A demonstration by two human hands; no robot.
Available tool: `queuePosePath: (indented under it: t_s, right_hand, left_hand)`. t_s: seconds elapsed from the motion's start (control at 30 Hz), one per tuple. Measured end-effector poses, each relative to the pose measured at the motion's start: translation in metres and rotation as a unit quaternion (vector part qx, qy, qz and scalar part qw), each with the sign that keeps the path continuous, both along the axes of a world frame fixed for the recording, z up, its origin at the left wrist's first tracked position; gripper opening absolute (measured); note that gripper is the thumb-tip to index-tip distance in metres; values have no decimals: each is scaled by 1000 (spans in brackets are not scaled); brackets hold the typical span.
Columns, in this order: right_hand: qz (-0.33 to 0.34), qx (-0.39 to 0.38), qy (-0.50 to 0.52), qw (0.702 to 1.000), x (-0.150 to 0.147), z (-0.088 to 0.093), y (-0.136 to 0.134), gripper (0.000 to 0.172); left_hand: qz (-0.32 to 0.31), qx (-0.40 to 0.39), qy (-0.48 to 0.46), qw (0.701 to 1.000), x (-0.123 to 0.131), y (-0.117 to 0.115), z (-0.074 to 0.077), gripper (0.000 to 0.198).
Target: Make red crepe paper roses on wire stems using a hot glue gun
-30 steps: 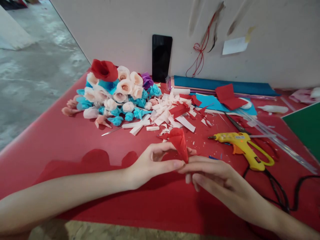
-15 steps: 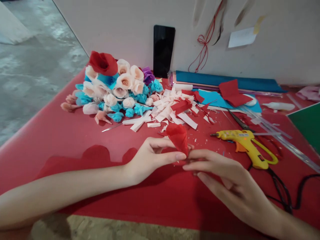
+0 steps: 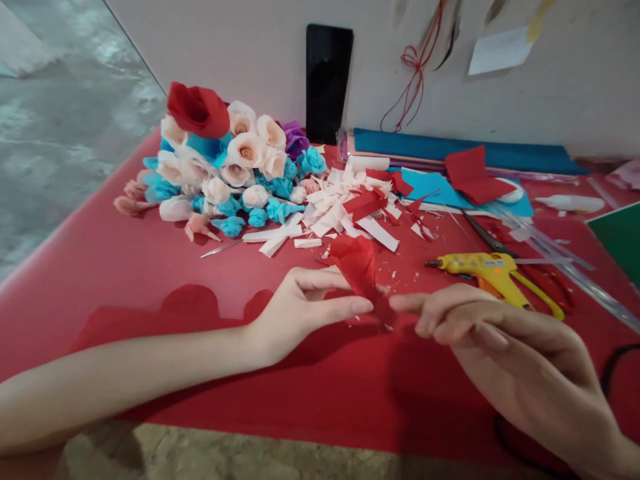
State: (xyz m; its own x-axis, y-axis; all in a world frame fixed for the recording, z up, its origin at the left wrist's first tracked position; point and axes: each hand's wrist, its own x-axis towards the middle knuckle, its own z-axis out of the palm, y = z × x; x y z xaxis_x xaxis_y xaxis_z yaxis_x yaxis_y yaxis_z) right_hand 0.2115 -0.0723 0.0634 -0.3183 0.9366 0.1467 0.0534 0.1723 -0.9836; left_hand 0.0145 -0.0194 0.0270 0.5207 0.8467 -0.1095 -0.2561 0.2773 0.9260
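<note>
- Fingers of the left hand (image 3: pixel 287 317) pinch a red paper cone (image 3: pixel 354 263) by its narrow base, above the table (image 3: pixel 300 407); those of the right hand (image 3: pixel 520 353) bend loosely, index stretched towards that base, gripping nothing that shows.
- Done, I'd judge: the cone has its flared top and tapered base; behind it, the heap of paper flowers (image 3: pixel 247 152) looks shaped.
- Left, apparently: the cone is a lone curl, less full than those flowers; beyond the paper scraps (image 3: pixel 325 210), a creased red sheet (image 3: pixel 467 175) looks unrolled.
- Hidden: the cone's very tip, by the left thumb; the lower handle of the yellow glue gun (image 3: pixel 480 265), behind the right hand.
- Cut off: a green board (image 3: pixel 620 233), at the right edge.
- Unclear: whether the rounded red shapes (image 3: pixel 190 301) by the left forearm are paper or shadow.
</note>
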Motion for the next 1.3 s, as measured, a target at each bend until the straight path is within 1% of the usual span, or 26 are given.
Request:
queuePosePath:
  t_s: [0.07, 0.1, 0.13, 0.2, 0.23, 0.3, 0.4, 0.47, 0.6, 0.67, 0.73, 0.83, 0.97, 1.1, 1.23, 1.3]
  right_hand:
    - [23, -63, 76, 995, -1, 2, 3, 24]
    - [24, -87, 94, 991, -1, 2, 4, 24]
    - [12, -101, 97, 990, -1, 3, 6, 24]
    - [-31, -102, 61, 992, 0, 2, 9, 23]
    - [-56, -88, 24, 994, 0, 2, 10, 22]
    - [-93, -31, -78, 992, 0, 0, 11, 18]
    - [-93, 66, -230, 966, -2, 0, 12, 7]
    - [-81, 105, -273, 953, -5, 0, 11, 10]
    - [-108, 183, -284, 935, -11, -1, 5, 15]
    - [-122, 219, -291, 923, -13, -1, 2, 14]
    - [-125, 238, -297, 916, -16, -2, 0, 13]
    - [-126, 245, -298, 914, -18, -3, -1, 13]
    - [-132, 253, -299, 911, -18, -6, -3, 16]
    - [-137, 278, -325, 893, -18, -7, -6, 15]
    - [-121, 289, -334, 889, -18, -8, -7, 12]
    - [-121, 294, -340, 885, -17, -8, -6, 12]
  left_hand:
    - [3, -8, 2, 1000, 0, 0, -1, 7]
    - [5, -13, 2, 1000, 0, 0, -1, 9]
    - [6, -17, 3, 1000, 0, 0, -1, 11]
    - [7, -23, 1, 1000, 0, 0, -1, 14]
    - [6, -23, -1, 1000, 0, 1, -1, 15]
    - [6, -19, -8, 1000, 0, 1, -2, 14]
    - [7, -10, -13, 1000, 0, 1, -3, 14]
    - [7, -5, -9, 1000, 0, 0, -4, 13]
    - [3, -21, 4, 1000, 1, -1, -4, 17]
    - [-5, -30, 5, 1000, 0, -2, -5, 18]
    - [-14, -25, 2, 1000, 0, -3, -6, 17]
    - [-26, 8, 2, 1000, -1, -5, -7, 14]
    - [-26, 50, 8, 998, 0, -6, -4, 20]
    - [-43, 38, -5, 998, 1, -9, -1, 21]
    - [-53, 43, -11, 998, 0, -11, -2, 24]
    - [-48, 51, -14, 997, 1, -11, -2, 26]
